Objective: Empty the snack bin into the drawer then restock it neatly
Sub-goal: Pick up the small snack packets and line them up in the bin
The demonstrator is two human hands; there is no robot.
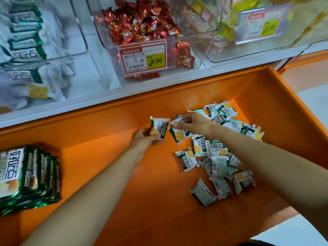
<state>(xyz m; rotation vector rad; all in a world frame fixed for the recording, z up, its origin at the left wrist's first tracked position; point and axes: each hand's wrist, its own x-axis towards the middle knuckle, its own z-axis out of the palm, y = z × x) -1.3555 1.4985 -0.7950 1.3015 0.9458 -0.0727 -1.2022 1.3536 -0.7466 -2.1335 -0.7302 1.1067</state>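
Observation:
An open orange drawer (110, 157) holds a loose pile of several white-and-green snack packets (220, 157) on its right side. My left hand (143, 139) grips one white-and-green packet (159, 127) upright above the drawer floor. My right hand (193, 122) pinches the top edge of a second packet (179, 134) right beside it, at the pile's left edge. The clear snack bin (53, 55) on the white shelf at the upper left holds several of the same packets standing in a row.
A stack of larger dark-green bags (30, 176) lies in the drawer's left end. Clear bins of red sweets (138, 22) with a 9.90 price tag (144, 57), and yellow snacks (230, 23), stand on the shelf. Pale floor (312, 96) shows at right.

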